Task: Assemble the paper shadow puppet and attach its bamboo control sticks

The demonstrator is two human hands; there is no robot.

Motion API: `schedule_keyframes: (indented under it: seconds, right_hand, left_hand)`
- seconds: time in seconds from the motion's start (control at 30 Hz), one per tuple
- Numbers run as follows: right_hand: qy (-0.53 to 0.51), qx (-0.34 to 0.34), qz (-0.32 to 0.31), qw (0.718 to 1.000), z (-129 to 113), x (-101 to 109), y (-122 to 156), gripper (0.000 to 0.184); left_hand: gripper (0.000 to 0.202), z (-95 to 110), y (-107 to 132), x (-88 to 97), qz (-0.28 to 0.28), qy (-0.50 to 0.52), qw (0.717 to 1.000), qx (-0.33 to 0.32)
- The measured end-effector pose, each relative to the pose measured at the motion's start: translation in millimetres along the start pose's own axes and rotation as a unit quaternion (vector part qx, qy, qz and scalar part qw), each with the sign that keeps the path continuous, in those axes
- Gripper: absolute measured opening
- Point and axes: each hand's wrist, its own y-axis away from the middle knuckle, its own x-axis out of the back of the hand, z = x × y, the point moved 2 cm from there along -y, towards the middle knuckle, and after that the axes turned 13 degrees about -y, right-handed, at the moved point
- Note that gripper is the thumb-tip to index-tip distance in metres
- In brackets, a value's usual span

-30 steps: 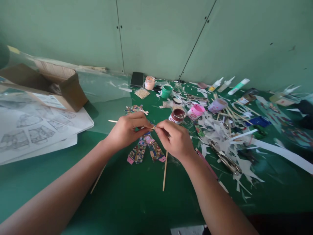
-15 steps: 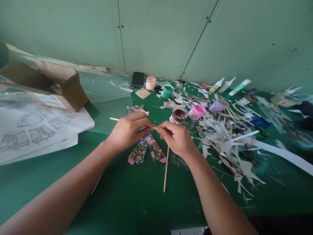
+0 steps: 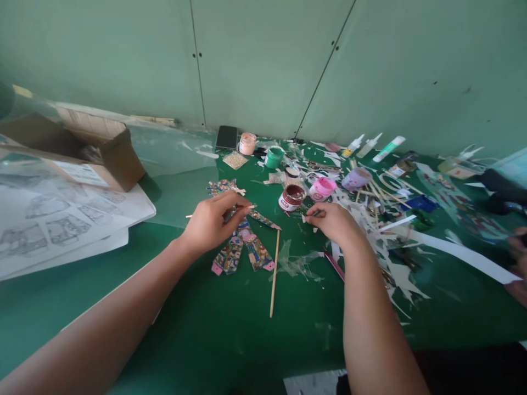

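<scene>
My left hand (image 3: 214,222) is closed in a pinch over a jointed, patterned flat figure (image 3: 247,236) with pink feet. A small pale piece (image 3: 252,207) sticks out at its fingertips, too small to name. To the right, my right hand (image 3: 335,222) is pinched near the maroon paint jar (image 3: 291,198). A whitish scrap (image 3: 304,218) shows at its fingertips; whether it is held, I cannot tell. A thin wooden stick (image 3: 274,280) runs from the figure's arm towards me. Part of the figure is hidden behind my left hand.
Pink (image 3: 322,189), green (image 3: 274,157) and peach (image 3: 247,144) paint jars stand beyond my hands. White paper scraps (image 3: 405,280) lie heaped at right. A cardboard box (image 3: 119,162) and printed drawings (image 3: 61,219) are at left. Another person's hand (image 3: 519,258) shows at the right edge.
My right hand has moved right, away from my left hand, and the two no longer meet. The left hand stays over the figure. The view has shifted slightly.
</scene>
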Motion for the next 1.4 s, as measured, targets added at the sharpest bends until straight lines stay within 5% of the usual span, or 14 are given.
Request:
schedule_keyframes:
  seconds: [0.33,0.57,0.8,0.93,1.4]
  right_hand:
    - [0.005,0.018,0.016,1.000,-11,-2,3,0.015]
    - [-0.206,0.112,0.144,0.961,-28,5,9,0.007]
    - [-0.399,0.195,0.026,0.896,-61,-36,22,0.010]
    - [-0.462,0.191,-0.030,0.866,-77,-53,37,0.011]
    - [-0.402,0.266,-0.037,0.876,-82,-49,46,0.010]
  left_hand:
    - [0.015,0,1,-3.9,-0.023,0.023,0.999,0.001]
    - [0.017,5,-2,-0.7,-0.021,0.017,0.999,0.031]
    - [0.009,11,-4,-3.6,-0.065,0.048,0.995,0.050]
    - [0.010,12,-6,-0.8,-0.036,0.043,0.995,0.085]
    - [0.014,13,-7,1.5,-0.049,0.061,0.992,0.095]
